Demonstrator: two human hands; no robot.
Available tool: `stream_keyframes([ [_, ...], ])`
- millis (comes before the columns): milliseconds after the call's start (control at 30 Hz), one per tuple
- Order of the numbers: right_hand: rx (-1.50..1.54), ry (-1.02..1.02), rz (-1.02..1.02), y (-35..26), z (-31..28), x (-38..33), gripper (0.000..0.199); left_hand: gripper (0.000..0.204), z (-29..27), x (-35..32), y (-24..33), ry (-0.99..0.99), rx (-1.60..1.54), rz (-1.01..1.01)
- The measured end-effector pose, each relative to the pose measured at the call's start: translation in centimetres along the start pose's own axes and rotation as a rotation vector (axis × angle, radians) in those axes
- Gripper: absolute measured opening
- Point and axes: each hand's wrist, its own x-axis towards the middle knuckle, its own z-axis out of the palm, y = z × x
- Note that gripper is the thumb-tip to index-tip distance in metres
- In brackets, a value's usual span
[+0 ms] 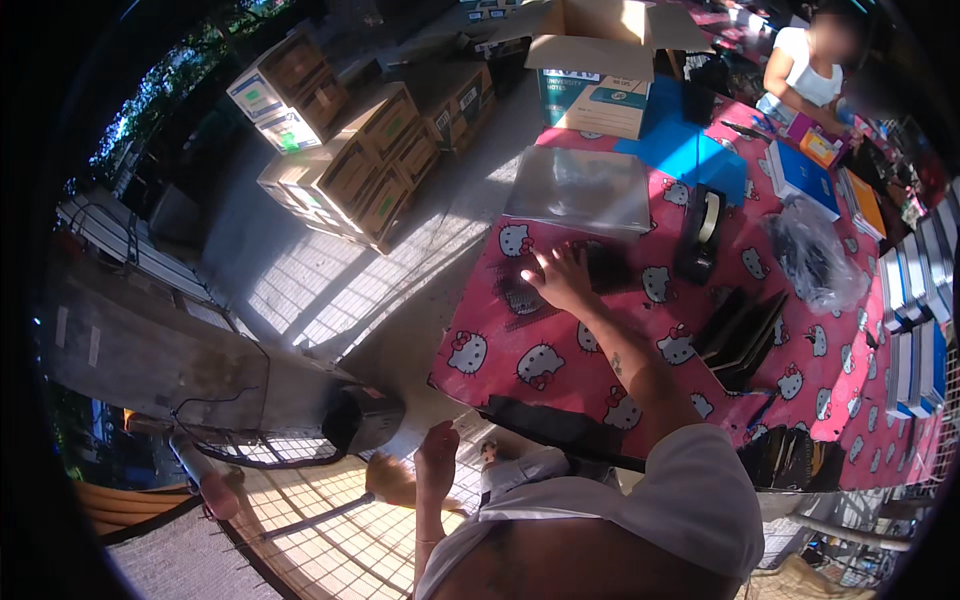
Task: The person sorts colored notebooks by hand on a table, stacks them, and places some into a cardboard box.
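Resting on or just above a pink tabletop (495,377) printed with white cat faces, the right hand (564,284) is palm down, its fingers spread and released, grasping nothing that shows. Just right of those fingers lies a flat black piece (610,264) of unclear material; left of them is a black mesh-patterned patch (520,300), netting or shadow, I cannot tell which. Beyond them, near but apart, sits a flat stack of clear glossy plastic sheets (580,190), with a black tape dispenser (703,240) farther to their right. The left hand (436,455) hangs off the tabletop's left edge, fingers curled; whether they grasp anything I cannot tell. The step in hand looks like a touch or reach beside the black piece; the next move, I judge, calls for curling the right fingers around an edge
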Motion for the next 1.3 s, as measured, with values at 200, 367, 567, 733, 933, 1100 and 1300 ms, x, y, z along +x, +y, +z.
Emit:
stream_keyframes([
  [200,-0.026,-0.106,0.188,-1.1,-2.3,-4.0,0.047,0.026,-9.2,11.7,-5.2,-0.208,0.145,0.077],
  [367,-0.097,-0.038,0.297,-1.7,-4.7,-7.6,0.052,0.024,-15.8,21.4,-4.7,-0.360,0.135,0.233],
  [567,-0.175,-0.077,0.375,-2.9,-4.9,-5.9,0.050,0.022,-19.0,31.1,-7.1,-0.492,0.211,0.410],
  [733,-0.199,0.253,0.435,-5.3,-2.2,1.2,0.045,0.035,-18.3,39.4,-4.1,-0.727,0.393,0.393],
  [933,-0.046,0.361,0.452,-6.9,-0.3,14.6,0.036,0.047,-17.5,53.9,1.5,-0.832,0.447,0.476],
  [1100,0.080,0.526,0.348,-3.9,-7.1,27.3,0.029,0.045,-16.5,67.4,8.6,-0.699,0.451,0.544],
  [1300,0.125,0.567,0.273,1.0,-14.1,39.6,0.024,0.040,-11.2,78.6,19.0,-0.760,0.287,0.628],
])
